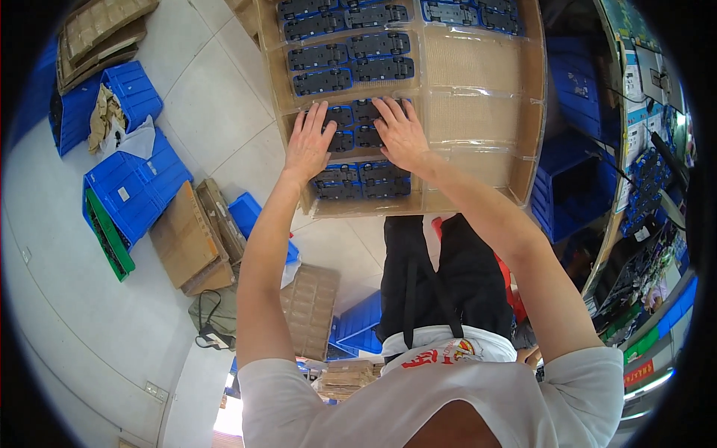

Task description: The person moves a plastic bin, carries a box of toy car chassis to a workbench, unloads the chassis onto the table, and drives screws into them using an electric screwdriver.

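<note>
While left hand (308, 145) and right hand (403, 140) lie half-open, fingers extended, over opposite ends of black, blue-edged toy-car chassis (341, 117) in the cardboard tray (470, 63)'s left half, grip can't be told. Chassis oblong, wheeled; dividers (478, 94) shiny, tape-like.

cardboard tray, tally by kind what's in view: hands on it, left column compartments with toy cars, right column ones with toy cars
Hands, left and right: 2
Left-column compartments with toy cars: 4
Right-column compartment with toy cars: 1
Total: 7
</note>
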Available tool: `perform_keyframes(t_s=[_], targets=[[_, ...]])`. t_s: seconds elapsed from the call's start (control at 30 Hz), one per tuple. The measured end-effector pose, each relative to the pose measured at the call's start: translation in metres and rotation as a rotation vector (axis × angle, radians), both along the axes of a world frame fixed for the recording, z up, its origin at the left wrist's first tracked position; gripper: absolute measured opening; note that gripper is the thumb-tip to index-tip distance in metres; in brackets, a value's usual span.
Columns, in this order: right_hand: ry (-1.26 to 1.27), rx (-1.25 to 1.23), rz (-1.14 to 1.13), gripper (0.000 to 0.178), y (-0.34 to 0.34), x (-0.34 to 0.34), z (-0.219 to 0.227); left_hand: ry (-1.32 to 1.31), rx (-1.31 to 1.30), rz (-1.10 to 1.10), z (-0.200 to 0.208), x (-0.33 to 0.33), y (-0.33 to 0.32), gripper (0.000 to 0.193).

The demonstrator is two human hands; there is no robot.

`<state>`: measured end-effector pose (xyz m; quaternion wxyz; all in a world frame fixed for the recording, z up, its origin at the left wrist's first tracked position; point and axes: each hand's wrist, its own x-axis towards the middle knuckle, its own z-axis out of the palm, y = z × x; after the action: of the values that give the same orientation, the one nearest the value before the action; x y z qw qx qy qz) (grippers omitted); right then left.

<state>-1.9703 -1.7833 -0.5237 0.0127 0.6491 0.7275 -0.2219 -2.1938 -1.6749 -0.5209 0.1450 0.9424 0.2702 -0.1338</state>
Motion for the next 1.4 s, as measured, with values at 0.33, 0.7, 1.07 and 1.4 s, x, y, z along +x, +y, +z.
perform_keyframes(t_s=[0.33, 0.7, 1.07, 1.4], targets=[[-0.052, 0.056, -0.07, 0.09, 0.005, -0.007, -0.003, -0.123, -0.003, 0.098, -0.014, -0.01, -0.007, 0.087], [-0.11, -0.056, -0.007, 0.101, 0.017, -0.006, -0.015, 0.008, 0.029, 0.063, -0.026, 0.008, 0.001, 0.104], [0.007, -0.071, -0.102, 0.107, 0.009, 0.003, 0.01, -0.092, -0.027, 0.121, -0.017, 0.005, -0.001, 0.1], [0.25, 0.015, -0.255, 0.106, -0.005, 0.019, 0.067, -0.183, -0.087, 0.217, 0.002, 0.009, -0.005, 0.103]])
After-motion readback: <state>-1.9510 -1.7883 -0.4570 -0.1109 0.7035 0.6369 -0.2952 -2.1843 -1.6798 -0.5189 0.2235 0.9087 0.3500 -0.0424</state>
